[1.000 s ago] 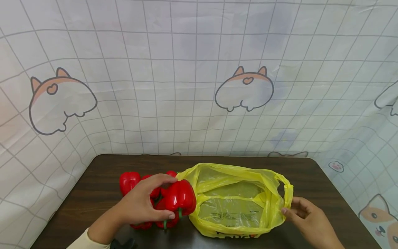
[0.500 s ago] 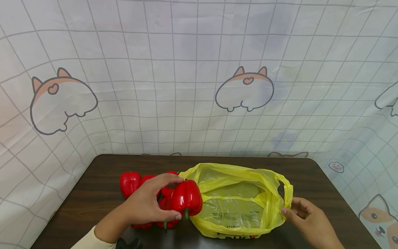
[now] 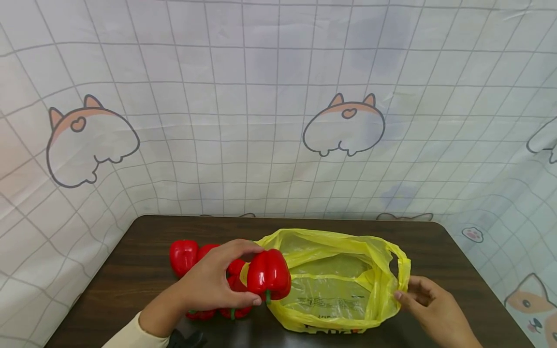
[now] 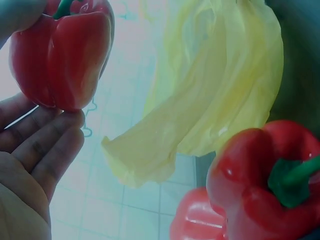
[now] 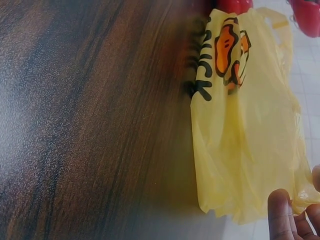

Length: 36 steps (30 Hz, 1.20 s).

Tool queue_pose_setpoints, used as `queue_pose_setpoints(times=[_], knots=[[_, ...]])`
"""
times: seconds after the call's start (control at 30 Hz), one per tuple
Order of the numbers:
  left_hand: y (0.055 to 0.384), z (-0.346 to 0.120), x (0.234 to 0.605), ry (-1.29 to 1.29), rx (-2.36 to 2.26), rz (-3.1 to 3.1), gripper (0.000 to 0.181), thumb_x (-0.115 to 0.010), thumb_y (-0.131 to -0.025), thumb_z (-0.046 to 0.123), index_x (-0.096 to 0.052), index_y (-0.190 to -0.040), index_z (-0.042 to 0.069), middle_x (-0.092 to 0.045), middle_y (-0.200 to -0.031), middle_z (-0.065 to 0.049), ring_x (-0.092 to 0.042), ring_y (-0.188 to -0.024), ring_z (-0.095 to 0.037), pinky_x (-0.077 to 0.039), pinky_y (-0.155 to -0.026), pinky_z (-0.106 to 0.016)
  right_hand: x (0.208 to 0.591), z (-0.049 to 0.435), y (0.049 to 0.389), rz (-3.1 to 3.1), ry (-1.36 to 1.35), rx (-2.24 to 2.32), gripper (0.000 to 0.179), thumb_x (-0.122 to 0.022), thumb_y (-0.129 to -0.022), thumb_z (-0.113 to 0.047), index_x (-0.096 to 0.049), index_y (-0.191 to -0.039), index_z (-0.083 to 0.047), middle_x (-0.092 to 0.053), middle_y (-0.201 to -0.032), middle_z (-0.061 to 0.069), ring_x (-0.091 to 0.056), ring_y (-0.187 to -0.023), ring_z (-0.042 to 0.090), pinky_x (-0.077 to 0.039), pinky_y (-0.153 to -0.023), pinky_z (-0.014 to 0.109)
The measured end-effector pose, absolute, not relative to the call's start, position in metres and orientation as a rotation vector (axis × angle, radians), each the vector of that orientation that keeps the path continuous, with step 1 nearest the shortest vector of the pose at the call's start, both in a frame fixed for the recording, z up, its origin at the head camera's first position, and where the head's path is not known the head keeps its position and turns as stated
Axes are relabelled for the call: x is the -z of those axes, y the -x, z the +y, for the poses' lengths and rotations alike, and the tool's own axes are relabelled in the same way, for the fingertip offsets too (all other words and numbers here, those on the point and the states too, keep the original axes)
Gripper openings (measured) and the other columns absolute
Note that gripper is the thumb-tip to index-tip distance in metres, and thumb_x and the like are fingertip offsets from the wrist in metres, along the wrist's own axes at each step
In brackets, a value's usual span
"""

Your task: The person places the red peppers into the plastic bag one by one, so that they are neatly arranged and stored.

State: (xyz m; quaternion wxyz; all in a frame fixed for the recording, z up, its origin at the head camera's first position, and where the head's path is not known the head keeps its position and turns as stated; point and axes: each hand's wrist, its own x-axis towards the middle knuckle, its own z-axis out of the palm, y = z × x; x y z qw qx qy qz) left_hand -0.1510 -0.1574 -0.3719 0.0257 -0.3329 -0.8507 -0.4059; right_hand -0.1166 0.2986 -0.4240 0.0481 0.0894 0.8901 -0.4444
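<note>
In the head view my left hand [image 3: 217,280] grips a glossy red bell pepper [image 3: 270,274] between thumb and fingers, its green stem pointing down toward me. The pepper is held at the left rim of a yellow plastic bag [image 3: 326,321], which stands with its mouth wide. My right hand [image 3: 435,307] pinches the bag's right handle. The left wrist view shows the held pepper [image 4: 60,57] raised off the table, with the fingers [image 4: 55,140] around it. Black lettering and an orange drawing mark the bag's side [image 5: 245,125] in the right wrist view.
Several more red peppers [image 3: 183,256] sit on the dark wood table [image 3: 130,285] left of the bag, partly hidden by my left hand and forearm. A dark object [image 3: 187,338] shows at the table's front edge. A white gridded cloth [image 3: 261,121] hangs behind the table.
My left hand has carried the pepper steadily rightward, from beside the bag to its left rim. The right hand keeps its place on the bag's handle.
</note>
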Motion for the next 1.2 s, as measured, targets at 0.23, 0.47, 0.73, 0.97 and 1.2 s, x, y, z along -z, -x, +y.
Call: queue_pose_setpoints(times=[0.23, 0.47, 0.73, 0.97, 1.2], knots=[[0.153, -0.149, 0.373, 1.066, 1.287, -2.623, 0.075, -0.091, -0.074, 0.045, -0.055, -0.139, 0.035, -0.056, -0.133, 0.019, -0.059, -0.115, -0.008, -0.057, -0.09, -0.041, 0.423, 0.298, 0.116, 2.721, -0.276, 1.343, 0.066, -0.072, -0.095, -0.043, -0.054, -0.138, 0.003, -0.074, -0.107, 0.007, -0.073, -0.092, 0.024, -0.059, -0.08, 0.044], [0.157, -0.14, 0.374, 1.115, 1.286, -2.616, 0.074, -0.09, -0.076, 0.045, -0.055, -0.14, 0.032, -0.055, -0.136, 0.018, -0.059, -0.115, -0.009, -0.057, -0.091, -0.041, 0.425, 0.299, 0.117, 2.722, -0.278, 1.329, 0.065, -0.072, -0.095, -0.044, -0.055, -0.137, 0.003, -0.074, -0.107, 0.006, -0.072, -0.092, 0.023, -0.059, -0.08, 0.043], [0.161, -0.131, 0.376, 1.122, 1.224, -2.676, 0.073, -0.087, -0.077, 0.05, -0.055, -0.14, 0.033, -0.056, -0.133, 0.021, -0.054, -0.121, -0.013, -0.055, -0.092, -0.042, 0.426, 0.299, 0.117, 2.728, -0.28, 1.32, 0.065, -0.072, -0.095, -0.045, -0.055, -0.137, 0.002, -0.074, -0.107, 0.006, -0.072, -0.092, 0.022, -0.059, -0.08, 0.043], [0.166, -0.125, 0.38, 1.154, 1.218, -2.684, 0.073, -0.086, -0.078, 0.05, -0.055, -0.141, 0.031, -0.057, -0.13, 0.021, -0.056, -0.118, -0.009, -0.054, -0.093, -0.036, 0.428, 0.299, 0.118, 2.719, -0.271, 1.349, 0.065, -0.072, -0.096, -0.042, -0.054, -0.138, 0.003, -0.074, -0.107, 0.006, -0.072, -0.092, 0.021, -0.059, -0.081, 0.043], [0.17, -0.119, 0.388, 1.195, 1.318, -2.656, 0.074, -0.089, -0.077, 0.042, -0.055, -0.141, 0.027, -0.059, -0.129, 0.018, -0.059, -0.114, -0.007, -0.054, -0.095, -0.032, 0.428, 0.3, 0.118, 2.727, -0.277, 1.33, 0.067, -0.072, -0.094, -0.046, -0.055, -0.136, 0.003, -0.074, -0.108, 0.007, -0.072, -0.093, 0.022, -0.059, -0.079, 0.043]])
